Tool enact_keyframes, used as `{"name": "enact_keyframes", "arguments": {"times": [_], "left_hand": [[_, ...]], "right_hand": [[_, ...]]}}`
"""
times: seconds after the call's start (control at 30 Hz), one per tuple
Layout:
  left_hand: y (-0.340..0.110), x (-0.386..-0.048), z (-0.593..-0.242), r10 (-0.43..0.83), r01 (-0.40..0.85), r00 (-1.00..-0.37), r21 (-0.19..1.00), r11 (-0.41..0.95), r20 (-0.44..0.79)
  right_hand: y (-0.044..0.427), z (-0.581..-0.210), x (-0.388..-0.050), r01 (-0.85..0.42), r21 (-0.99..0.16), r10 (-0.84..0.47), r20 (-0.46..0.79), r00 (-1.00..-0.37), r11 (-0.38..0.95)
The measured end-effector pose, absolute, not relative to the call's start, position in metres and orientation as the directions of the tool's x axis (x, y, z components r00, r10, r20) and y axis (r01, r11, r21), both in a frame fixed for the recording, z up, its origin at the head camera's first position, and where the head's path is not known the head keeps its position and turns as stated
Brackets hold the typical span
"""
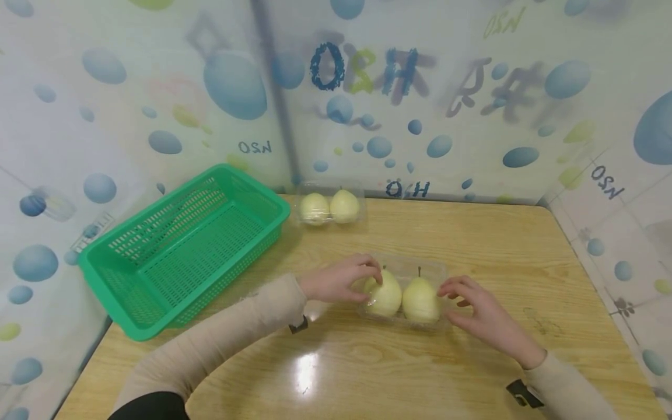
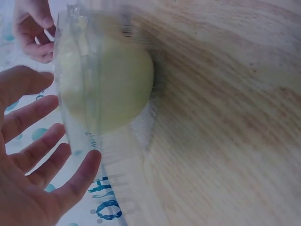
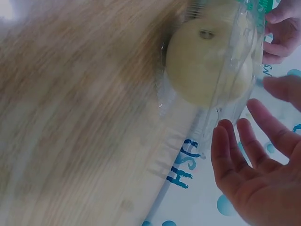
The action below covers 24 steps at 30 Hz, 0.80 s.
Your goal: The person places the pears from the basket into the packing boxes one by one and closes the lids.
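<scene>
Two pale yellow pears, the left one (image 1: 387, 297) and the right one (image 1: 421, 301), sit side by side in a clear plastic box (image 1: 433, 269) on the table. At the box's left end is my left hand (image 1: 341, 280), its fingers spread and loosely bent along the lid edge in the left wrist view. My right hand (image 1: 483, 315) is by the opposite end; the right wrist view shows its fingers relaxed beside the plastic wall. Neither hand curls round the box. Whether the fingertips touch it is hard to tell.
A green perforated plastic basket (image 1: 283, 211) stands at the table's left edge. Behind, near the wall, a second clear box (image 1: 331, 185) holds two more pears (image 1: 345, 206). The wooden table (image 1: 472, 239) meets a bubble-patterned wall covering (image 1: 446, 116) at its back edge.
</scene>
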State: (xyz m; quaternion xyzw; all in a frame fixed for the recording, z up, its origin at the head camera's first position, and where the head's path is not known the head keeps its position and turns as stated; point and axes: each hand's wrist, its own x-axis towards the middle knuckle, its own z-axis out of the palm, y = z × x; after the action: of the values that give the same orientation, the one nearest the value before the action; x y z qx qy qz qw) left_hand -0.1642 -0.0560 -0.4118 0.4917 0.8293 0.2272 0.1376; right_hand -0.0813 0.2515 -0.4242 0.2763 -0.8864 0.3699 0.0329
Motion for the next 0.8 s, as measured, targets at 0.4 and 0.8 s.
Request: {"name": "enact_keyframes", "arguments": {"times": [0.4,0.8], "left_hand": [[-0.058,-0.163,-0.423,0.860,0.747,-0.506,0.536,0.393,0.074],[-0.058,-0.161,-0.426,0.797,0.648,-0.603,0.591,0.480,0.014]], "right_hand": [[0.246,-0.431,-0.078,-0.412,-0.675,-0.346,0.239,-0.907,0.612],[0.248,-0.429,-0.074,-0.070,-0.758,-0.175,-0.059,-0.983,0.649]]}}
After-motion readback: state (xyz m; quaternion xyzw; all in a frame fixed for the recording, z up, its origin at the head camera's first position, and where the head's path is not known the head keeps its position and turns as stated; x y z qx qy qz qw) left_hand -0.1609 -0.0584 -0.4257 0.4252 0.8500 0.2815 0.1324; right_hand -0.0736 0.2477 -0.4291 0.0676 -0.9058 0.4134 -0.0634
